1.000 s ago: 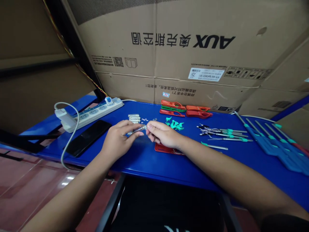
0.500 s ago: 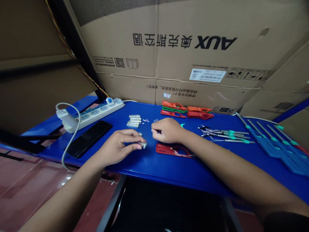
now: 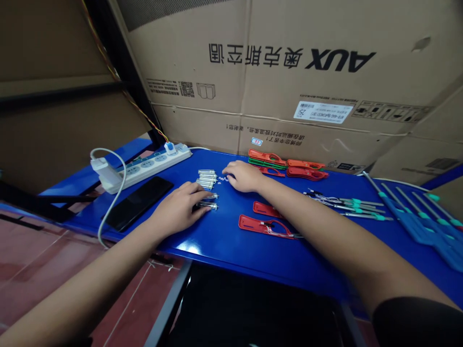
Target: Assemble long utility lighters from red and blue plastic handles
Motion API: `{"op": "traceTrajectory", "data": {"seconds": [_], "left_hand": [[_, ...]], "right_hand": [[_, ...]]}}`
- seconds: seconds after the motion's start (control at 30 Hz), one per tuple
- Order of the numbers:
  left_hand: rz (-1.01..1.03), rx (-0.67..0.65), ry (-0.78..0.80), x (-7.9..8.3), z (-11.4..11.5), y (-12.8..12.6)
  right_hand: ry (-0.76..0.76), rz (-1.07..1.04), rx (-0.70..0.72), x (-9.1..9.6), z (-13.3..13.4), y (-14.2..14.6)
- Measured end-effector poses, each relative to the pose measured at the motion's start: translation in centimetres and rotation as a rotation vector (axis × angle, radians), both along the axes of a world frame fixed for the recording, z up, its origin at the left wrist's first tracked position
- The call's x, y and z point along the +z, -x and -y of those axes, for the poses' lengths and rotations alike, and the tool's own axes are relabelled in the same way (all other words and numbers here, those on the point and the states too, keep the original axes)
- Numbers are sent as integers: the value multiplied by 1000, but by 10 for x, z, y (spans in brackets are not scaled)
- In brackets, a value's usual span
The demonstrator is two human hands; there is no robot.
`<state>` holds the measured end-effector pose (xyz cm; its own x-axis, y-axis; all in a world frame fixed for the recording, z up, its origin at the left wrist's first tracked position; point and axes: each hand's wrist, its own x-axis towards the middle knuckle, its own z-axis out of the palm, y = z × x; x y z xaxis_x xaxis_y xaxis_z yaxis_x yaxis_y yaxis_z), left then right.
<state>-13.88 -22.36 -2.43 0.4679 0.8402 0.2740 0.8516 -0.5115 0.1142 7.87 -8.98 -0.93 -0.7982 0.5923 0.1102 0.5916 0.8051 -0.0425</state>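
Observation:
My left hand rests on the blue table, its fingers curled round the end of a small metal tube; a second tube lies just beyond the fingertips. Farther back, my right hand reaches to the tiny white parts, fingertips pinched together over them. What they pinch is too small to see. A pile of several metal tubes lies between the two hands.
Two red plastic pieces lie under my right forearm. Stacked red and green ones sit by the cardboard box. Teal-tipped probes and blue tools lie right. A power strip and black phone lie left.
My hands came apart. The left hand lowered its tube to the table. The right hand moved back and left to the tiny white parts, uncovering a second red piece.

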Motion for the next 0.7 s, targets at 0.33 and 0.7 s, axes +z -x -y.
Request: {"op": "traceTrajectory", "data": {"seconds": [0.33,0.7], "left_hand": [[-157,107,228,-15,0,-14],[-237,107,260,-7,-2,-9]], "right_hand": [[11,14,142,0,9,-7],[12,23,287,-1,9,-12]]}}
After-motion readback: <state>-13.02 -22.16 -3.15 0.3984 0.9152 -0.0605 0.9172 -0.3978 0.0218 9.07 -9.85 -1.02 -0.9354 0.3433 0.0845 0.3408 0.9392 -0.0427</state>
